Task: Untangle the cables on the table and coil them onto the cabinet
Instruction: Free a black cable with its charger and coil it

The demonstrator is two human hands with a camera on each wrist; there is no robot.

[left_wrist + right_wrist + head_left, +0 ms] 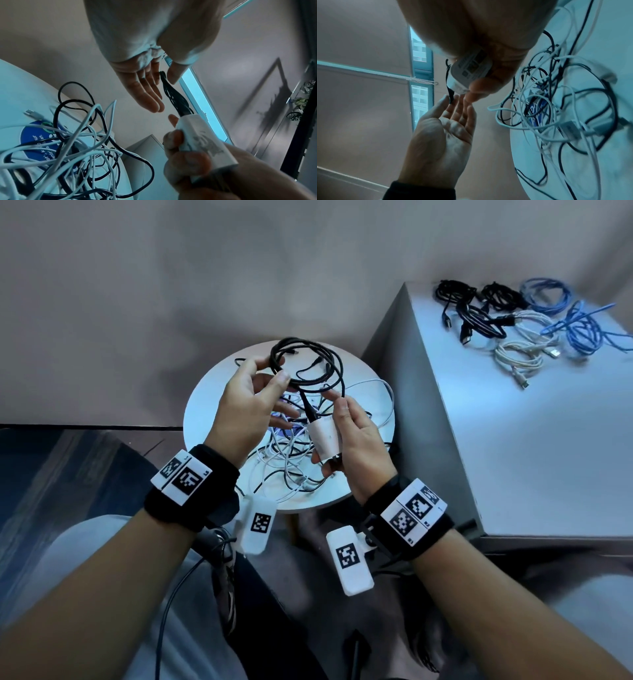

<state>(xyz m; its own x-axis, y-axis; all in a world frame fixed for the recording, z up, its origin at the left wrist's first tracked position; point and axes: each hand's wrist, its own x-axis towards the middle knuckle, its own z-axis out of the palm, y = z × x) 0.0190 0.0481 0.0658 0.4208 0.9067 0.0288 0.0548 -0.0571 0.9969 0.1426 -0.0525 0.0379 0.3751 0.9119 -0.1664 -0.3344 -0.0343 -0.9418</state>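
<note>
Above the round white table (212, 392), my left hand (272, 369) pinches a looped black cable (275, 358) between thumb and index finger, its other fingers straight. One end of the cable runs down into a white power adapter (325, 436), which my right hand (337, 436) grips. In the left wrist view the black cable (171, 94) leads from my left hand (164, 83) to the adapter (202, 142). A tangle of white and black cables (287, 463) lies on the table below both hands.
The grey cabinet (513, 457) stands right of the table. On its top lie coiled black cables (479, 309), white cables (524, 350) and blue cables (565, 313). A blue sticker (34, 135) shows under the tangle. My knees are below the table's near edge.
</note>
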